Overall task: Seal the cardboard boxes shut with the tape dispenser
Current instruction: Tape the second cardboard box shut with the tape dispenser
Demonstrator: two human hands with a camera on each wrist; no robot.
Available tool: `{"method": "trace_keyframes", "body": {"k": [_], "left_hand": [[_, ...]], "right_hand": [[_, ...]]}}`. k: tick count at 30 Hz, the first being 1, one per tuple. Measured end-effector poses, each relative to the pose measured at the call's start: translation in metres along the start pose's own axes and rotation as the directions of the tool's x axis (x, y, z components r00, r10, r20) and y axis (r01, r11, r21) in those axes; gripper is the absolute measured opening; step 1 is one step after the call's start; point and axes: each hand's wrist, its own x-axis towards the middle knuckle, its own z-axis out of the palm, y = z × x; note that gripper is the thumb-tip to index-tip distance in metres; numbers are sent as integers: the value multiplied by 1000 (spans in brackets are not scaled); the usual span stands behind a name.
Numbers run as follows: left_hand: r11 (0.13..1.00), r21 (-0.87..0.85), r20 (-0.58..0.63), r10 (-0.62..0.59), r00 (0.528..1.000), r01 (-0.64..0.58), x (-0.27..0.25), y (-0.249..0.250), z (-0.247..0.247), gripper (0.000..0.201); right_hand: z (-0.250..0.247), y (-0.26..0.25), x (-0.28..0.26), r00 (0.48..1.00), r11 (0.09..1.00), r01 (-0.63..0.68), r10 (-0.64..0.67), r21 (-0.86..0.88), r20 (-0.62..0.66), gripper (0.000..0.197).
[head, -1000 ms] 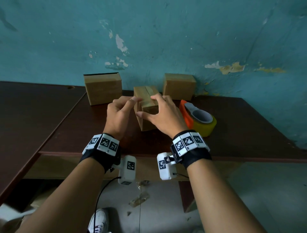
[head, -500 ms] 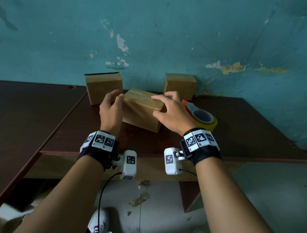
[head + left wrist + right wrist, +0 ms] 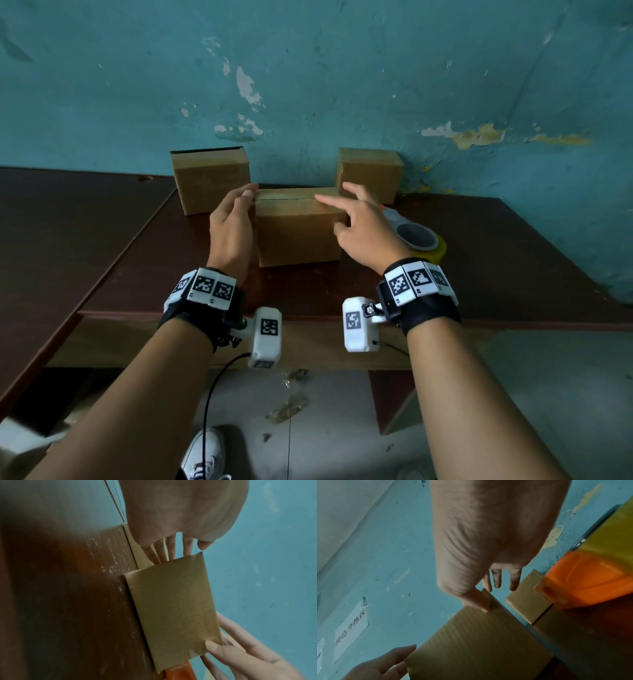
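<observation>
Dispenser (image 3: 419,240) apparently behind right hand (image 3: 363,233)

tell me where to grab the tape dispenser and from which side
Take the tape dispenser by its orange handle, probably coming from above with the right hand. It lies flat on the table just right of the middle box, roll end nearest, handle toward the wall. The box blocks the left side.
</observation>
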Motion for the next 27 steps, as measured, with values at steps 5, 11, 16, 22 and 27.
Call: {"method": "trace_keyframes", "body": {"k": [5,11,16,22,27], "left_hand": [[1000,-17,3,-13,1000,13,5,-8,-1,37],[999,31,96,14,995,-17,2,-6,2,41],[983,147,204,75,976,-106,-4,-6,6,28],[926,273,250,194,948,-262,-5,-9,7,29],[900,226,273,308,912,-372,-4,-14,12,29]], "right_hand": [[1,-1,0,1000,998,-12,11,-56,-17,56],[2,-3,2,998,997,-5,0,-83,-55,51],[2,2,4,993,994,-21,8,-103,-122,44],[-1,8,5,988,998,-2,-8,-65,-155,40],[-5,4,3,992,999,33,-30,23,-124,44]]}}
